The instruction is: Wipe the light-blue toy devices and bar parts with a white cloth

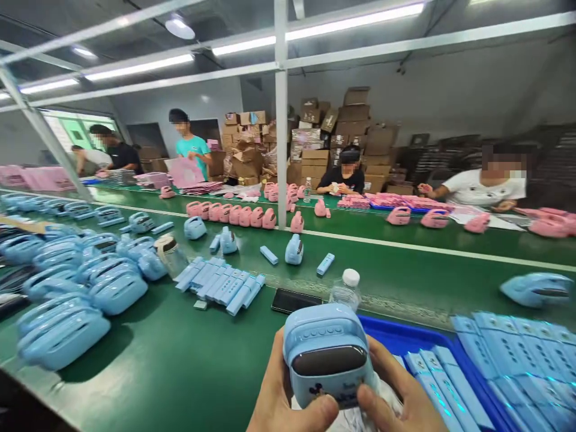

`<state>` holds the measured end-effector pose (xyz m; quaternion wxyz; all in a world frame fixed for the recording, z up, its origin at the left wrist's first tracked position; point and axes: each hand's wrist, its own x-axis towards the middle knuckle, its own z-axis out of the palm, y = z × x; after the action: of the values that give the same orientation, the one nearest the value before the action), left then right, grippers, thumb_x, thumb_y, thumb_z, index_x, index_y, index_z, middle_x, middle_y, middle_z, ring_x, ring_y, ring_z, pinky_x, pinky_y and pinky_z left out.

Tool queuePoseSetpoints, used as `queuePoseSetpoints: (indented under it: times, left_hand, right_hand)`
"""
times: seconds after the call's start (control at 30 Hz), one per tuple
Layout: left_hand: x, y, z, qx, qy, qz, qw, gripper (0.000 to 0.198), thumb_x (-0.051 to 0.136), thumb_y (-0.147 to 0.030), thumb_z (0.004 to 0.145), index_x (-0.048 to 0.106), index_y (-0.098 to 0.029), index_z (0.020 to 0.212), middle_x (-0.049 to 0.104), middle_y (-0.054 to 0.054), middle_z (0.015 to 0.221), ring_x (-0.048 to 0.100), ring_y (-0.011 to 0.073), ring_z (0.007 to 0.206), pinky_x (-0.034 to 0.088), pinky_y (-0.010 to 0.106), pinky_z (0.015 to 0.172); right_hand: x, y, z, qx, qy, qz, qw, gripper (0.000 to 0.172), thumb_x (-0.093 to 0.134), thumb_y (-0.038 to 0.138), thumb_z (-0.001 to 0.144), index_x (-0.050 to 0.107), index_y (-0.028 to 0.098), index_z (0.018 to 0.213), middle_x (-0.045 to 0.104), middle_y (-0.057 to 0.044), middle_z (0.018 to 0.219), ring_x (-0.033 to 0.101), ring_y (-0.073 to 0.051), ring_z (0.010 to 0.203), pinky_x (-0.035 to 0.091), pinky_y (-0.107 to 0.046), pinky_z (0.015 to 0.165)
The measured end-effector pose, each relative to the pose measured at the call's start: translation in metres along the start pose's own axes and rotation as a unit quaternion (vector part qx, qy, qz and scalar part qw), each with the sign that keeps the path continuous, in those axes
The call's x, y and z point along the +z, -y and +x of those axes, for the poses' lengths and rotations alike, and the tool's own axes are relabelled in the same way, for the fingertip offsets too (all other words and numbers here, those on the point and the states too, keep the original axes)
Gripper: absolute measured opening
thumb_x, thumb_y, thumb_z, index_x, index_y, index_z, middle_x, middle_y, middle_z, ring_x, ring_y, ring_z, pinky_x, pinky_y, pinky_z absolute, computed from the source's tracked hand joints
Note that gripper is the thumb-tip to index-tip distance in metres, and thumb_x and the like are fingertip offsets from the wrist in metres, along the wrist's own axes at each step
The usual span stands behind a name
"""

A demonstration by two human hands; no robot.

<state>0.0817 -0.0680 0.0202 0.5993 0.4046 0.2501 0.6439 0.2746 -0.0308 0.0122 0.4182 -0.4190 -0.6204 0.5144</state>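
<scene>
Close in front of me a light-blue plastic speaker-like casing (330, 336) is held between both hands, its dark oval window and row of small buttons facing me. My left hand (288, 393) wraps its left side, thumb pressed on the lower front beside a printed cartoon figure. Around the right side curls my right hand (398, 390), thumb also on the lower front. Something white and crumpled (353, 420) shows beneath the casing; I cannot make out what it is. Just behind it are a clear bottle (345, 291) with a white cap and a dark phone-like slab (296, 301).
Blue casings (63, 333) crowd the left of the green table (180, 372). Light-blue bars (220, 282) lie mid-table, with more in a blue tray (391, 333) at right. A white post (281, 120) rises beyond; pink casings (231, 214) and several co-workers are across the line.
</scene>
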Motion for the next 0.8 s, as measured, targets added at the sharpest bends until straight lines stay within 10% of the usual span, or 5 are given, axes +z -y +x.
queuePoseSetpoints:
  times: [0.8]
  left_hand:
    - [0.005,0.012,-0.014,0.009,-0.089,0.212,0.973,0.074,0.090,-0.046,0.065,0.060,-0.025,0.130,0.076,0.006,0.122,0.072,0.0299,0.110,0.058,0.034,0.094]
  right_hand:
    - [0.007,-0.003,-0.022,-0.017,-0.004,0.093,0.996,0.061,0.078,0.063,0.087,0.065,0.035,0.139,0.073,-0.003,0.129,0.064,-0.029,0.118,0.051,-0.035,0.102]
